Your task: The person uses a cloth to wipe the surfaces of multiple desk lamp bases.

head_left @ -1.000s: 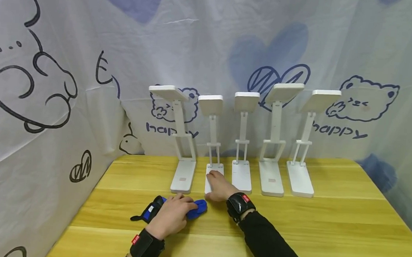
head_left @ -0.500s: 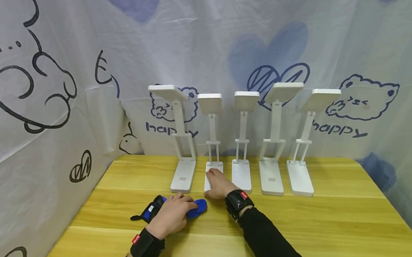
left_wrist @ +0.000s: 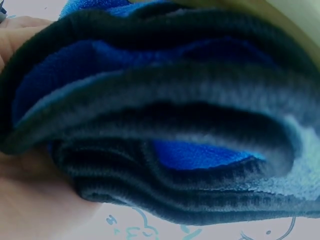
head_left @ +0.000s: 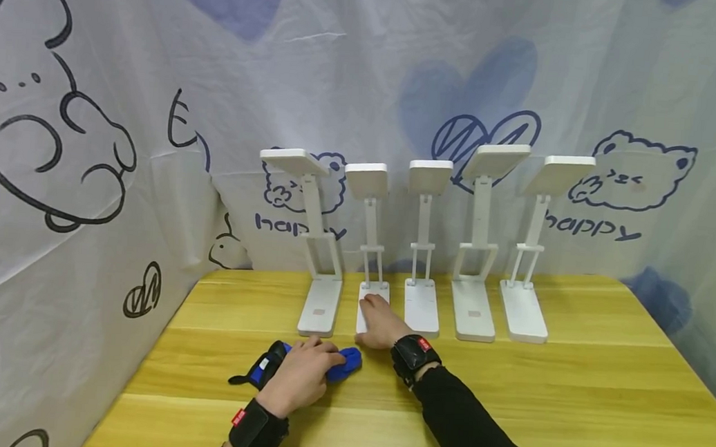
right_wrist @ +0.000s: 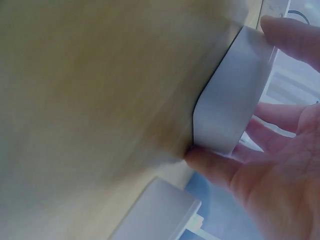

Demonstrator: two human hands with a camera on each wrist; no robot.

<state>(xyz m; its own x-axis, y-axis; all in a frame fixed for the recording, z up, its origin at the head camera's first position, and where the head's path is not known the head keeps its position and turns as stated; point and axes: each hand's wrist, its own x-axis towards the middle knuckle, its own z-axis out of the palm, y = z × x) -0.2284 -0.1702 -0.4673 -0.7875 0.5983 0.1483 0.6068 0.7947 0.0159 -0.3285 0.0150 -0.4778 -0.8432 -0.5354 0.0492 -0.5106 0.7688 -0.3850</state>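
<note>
Pale printed sheet (head_left: 358,43) hung beyond the fingers of the right hand (head_left: 383,324) and the left hand (head_left: 300,375); hearts, cartoon animals and "happy" drawn on it. Wood-grained surface (head_left: 601,407) spread beneath and around the fingers.

Five white stands in a row, each with flat base, jointed arm and tilted plate on top. Gripped stand (head_left: 372,226), second from left, was right at the right fingers: these grasped the near part of its base, thumb on one side, fingers across on the other. Whether the base was wholly on the surface, could not tell. To the left of those fingers, leftmost stand (head_left: 312,210), ahead of the left fingers and apart from them. To the right of the right fingers, in order: middle stand (head_left: 424,221), nearby; fourth stand (head_left: 481,218), farther; rightmost stand (head_left: 537,222), well apart.

Blue cloth (head_left: 344,366) with black edging lay bunched in folds under the left fingers, which grasped it; one blue end showed to their right, just short of the gripped stand. Black strap (head_left: 239,380) trailed out left of the same fingers. Small white label (head_left: 264,363) beside it.
</note>
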